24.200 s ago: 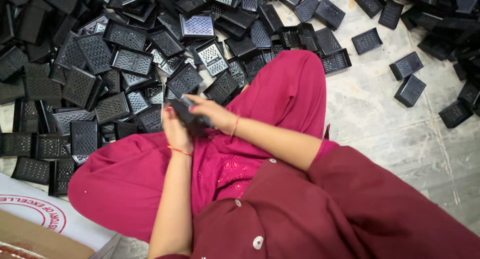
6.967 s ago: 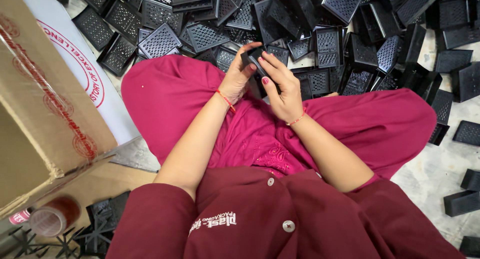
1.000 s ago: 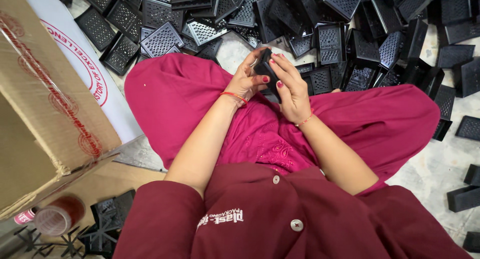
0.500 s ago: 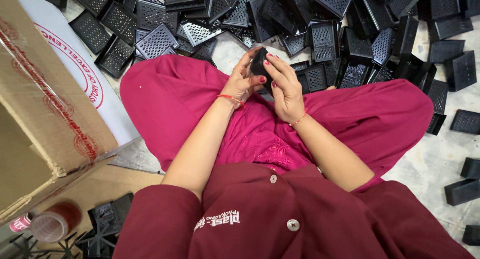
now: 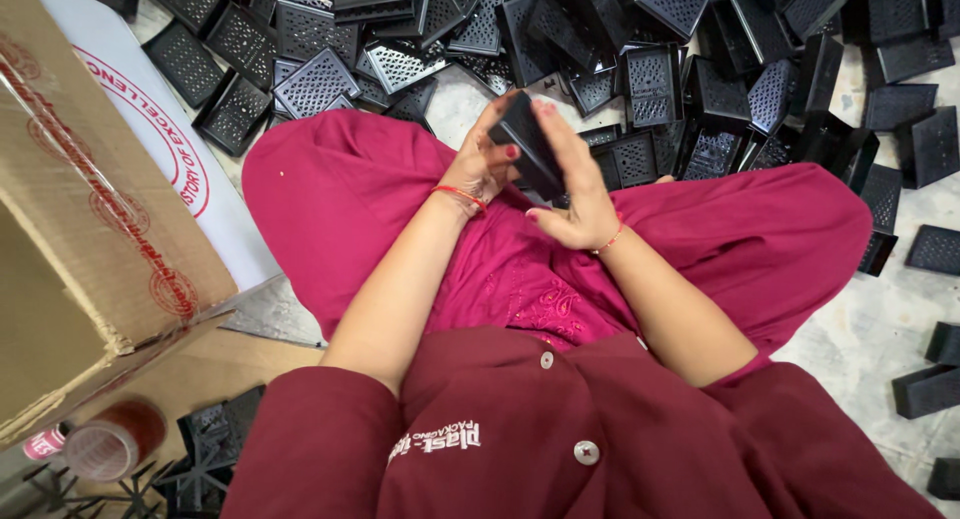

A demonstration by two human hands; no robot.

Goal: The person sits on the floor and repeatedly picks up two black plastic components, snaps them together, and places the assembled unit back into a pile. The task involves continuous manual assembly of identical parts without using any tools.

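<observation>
Both hands closed on one black perforated plastic tray (image 5: 527,144), held above the lap.

The left hand (image 5: 480,164) gripped its near edge; the right hand (image 5: 575,194) clasped the far side. Beyond the grip lay the heap of trays (image 5: 640,39); a cardboard box (image 5: 90,229) stood left.

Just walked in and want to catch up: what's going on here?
A person in maroon sits on the floor, holding one black perforated plastic piece over the lap between both hands. The left hand grips it from one side, the right hand from the other. A heap of similar black pieces lies ahead, and an open cardboard box stands at the left.
</observation>
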